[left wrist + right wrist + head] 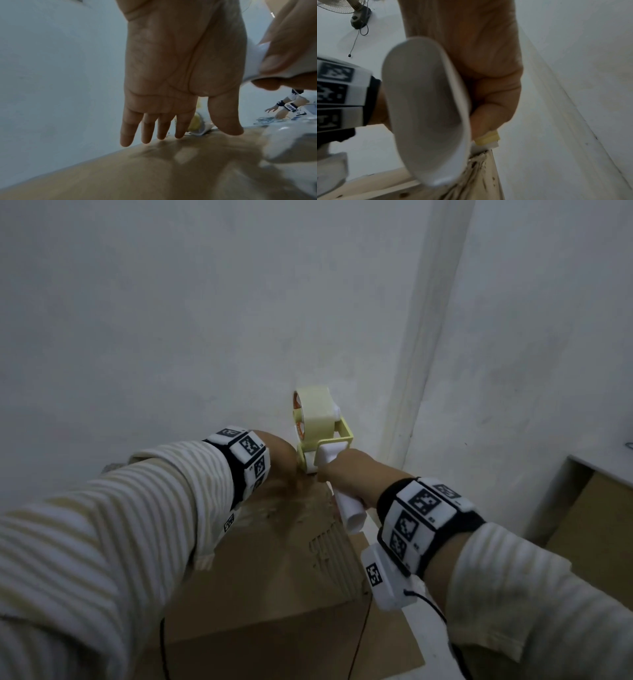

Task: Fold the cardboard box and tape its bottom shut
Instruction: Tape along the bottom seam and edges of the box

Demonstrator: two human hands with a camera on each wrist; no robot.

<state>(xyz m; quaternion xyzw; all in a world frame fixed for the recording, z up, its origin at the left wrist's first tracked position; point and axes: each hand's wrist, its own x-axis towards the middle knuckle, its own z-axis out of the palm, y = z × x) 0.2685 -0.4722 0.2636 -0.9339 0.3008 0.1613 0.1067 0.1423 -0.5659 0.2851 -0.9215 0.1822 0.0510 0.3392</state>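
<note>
A brown cardboard box (274, 587) stands in front of me, its upper face worn and glossy with old tape near the far edge. My right hand (349, 474) grips the white handle (426, 115) of a yellow tape dispenser (318, 426), whose roll stands above the box's far edge. The left hand (171, 83) reaches over the far edge beside the dispenser, fingers straight and pointing down, thumb tip touching the box (154, 175). The dispenser's blade end is hidden behind my hands.
A white wall (205, 320) rises right behind the box, with a white corner trim (414, 392) to the right. Flat cardboard (394, 645) lies under the box. A cabinet opening (589, 508) sits at far right. A fan (351, 10) and another person's hands (281, 109) show in the wrist views.
</note>
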